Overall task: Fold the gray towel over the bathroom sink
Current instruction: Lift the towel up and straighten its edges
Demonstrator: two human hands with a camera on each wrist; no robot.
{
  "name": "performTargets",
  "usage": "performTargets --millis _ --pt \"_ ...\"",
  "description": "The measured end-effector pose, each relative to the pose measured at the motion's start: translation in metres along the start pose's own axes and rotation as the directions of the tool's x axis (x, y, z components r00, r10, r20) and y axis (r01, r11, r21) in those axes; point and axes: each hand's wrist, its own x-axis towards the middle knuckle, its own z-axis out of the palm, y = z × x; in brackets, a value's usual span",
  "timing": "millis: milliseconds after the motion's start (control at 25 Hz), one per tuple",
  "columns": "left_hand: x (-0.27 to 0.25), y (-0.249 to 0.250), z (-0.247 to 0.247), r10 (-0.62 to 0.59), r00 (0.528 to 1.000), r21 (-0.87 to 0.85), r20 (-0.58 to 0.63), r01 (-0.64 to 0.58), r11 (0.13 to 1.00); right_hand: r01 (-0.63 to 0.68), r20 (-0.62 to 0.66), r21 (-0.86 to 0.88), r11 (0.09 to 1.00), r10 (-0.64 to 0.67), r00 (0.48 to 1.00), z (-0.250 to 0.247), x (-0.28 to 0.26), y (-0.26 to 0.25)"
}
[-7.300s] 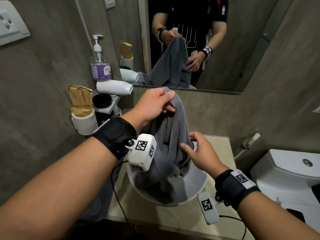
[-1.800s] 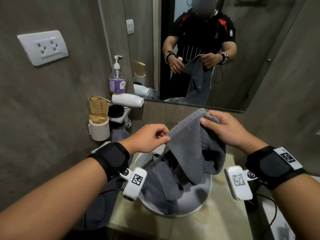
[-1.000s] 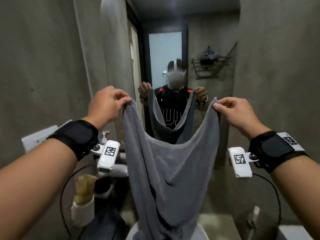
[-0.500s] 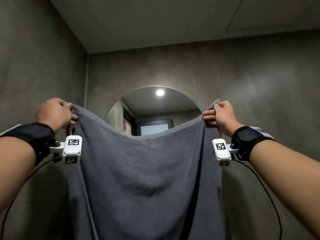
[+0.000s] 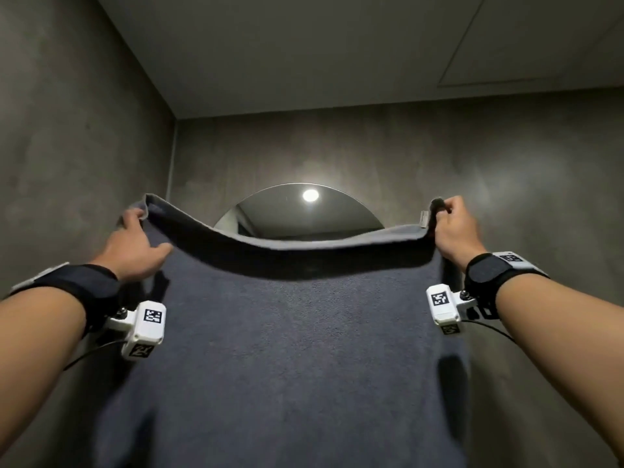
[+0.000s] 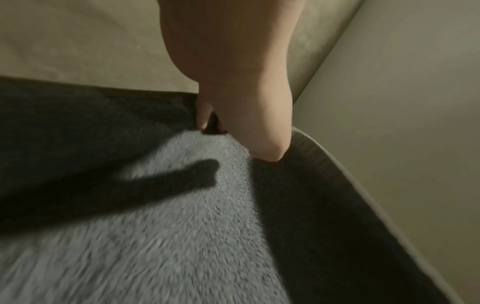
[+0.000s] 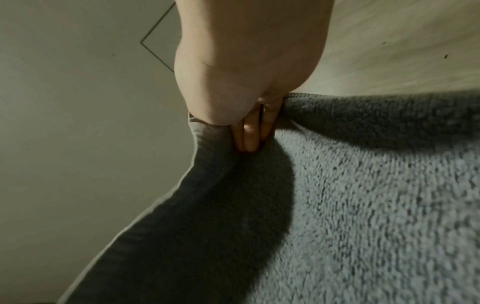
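Observation:
The gray towel [image 5: 287, 349] hangs spread wide in front of me, held up high by its two top corners. My left hand [image 5: 135, 244] pinches the top left corner, thumb lying on the near face. My right hand [image 5: 450, 228] grips the top right corner in a fist. The top edge sags between them and curls toward me. In the left wrist view the towel [image 6: 155, 226] runs under the left hand [image 6: 228, 115]. In the right wrist view fingers [image 7: 249, 131] press into the towel [image 7: 363, 205] at its corner. The sink is hidden behind the towel.
The round top of the mirror [image 5: 300, 214] shows above the towel's edge, with a ceiling light reflected in it. Gray concrete walls close in on the left [image 5: 67, 130] and behind; the ceiling [image 5: 304, 45] is overhead.
Both hands have spread farther apart, stretching the towel wider. The top edge now curls over toward me, and the view has tilted up a little more.

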Motion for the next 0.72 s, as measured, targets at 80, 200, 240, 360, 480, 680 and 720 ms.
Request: performTargets --millis 80,200,240,360,480,680,720 --pt "0.009 0.008 0.0 0.012 1.0 -0.044 0.005 -0.012 0.999 -0.008 -0.029 0.002 1.0 0.008 1.0 -0.002 0.004 -0.013" --pt "0.033 0.022 -0.02 0.05 0.994 -0.11 -0.099 -0.061 0.992 0.004 -0.091 -0.001 1.0 -0.004 0.996 -0.013 0.031 -0.047" --pt "0.044 0.028 -0.03 0.079 0.982 -0.14 -0.171 -0.103 0.985 0.024 -0.104 0.009 1.0 -0.023 0.994 -0.019 0.044 -0.062" --pt "0.066 0.046 -0.06 0.144 0.942 -0.181 -0.302 -0.205 0.962 0.096 -0.125 0.015 0.995 -0.094 0.988 -0.03 0.074 -0.102" --pt "0.065 0.043 -0.058 0.151 0.948 -0.157 -0.279 -0.2 0.967 0.123 -0.076 -0.026 0.992 -0.125 0.989 -0.025 0.073 -0.113" --pt "0.047 0.014 -0.031 0.084 0.979 -0.151 -0.187 -0.113 0.982 0.062 0.011 -0.026 0.998 -0.062 0.998 -0.018 0.049 -0.095" --pt "0.05 0.013 -0.033 0.077 0.977 -0.176 -0.199 -0.113 0.978 0.062 0.004 -0.002 0.998 -0.062 0.998 -0.018 0.049 -0.098"
